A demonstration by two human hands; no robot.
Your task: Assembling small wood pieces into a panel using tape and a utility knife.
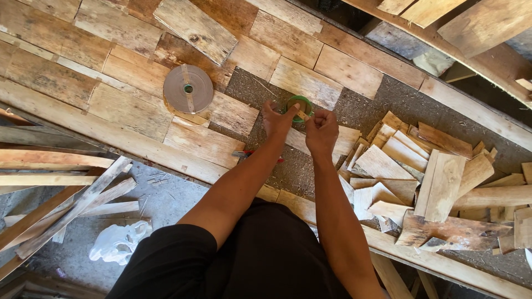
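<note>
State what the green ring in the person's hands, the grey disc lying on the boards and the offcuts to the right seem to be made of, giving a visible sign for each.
Green ring: probably a tape roll, plastic-looking; glossy, thin, even colour.
Grey disc: looks like tightly coiled strip, perhaps metal or plastic banding; flat grey, dull, small central hole.
Offcuts: raw wood; pale, visible grain, rough sawn edges, unfinished.

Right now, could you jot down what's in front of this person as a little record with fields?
Setting: workbench of rough wooden planks
Left hand: grips the green tape roll
Right hand: pinches the roll's loose end
Beside the hands: large grey reel of strip lying flat on the planks
Right side: heap of cut wood offcuts
Under the left forearm: red-handled tool, mostly hidden
Lower left: long wooden slats and a crumpled white object on the floor
</note>
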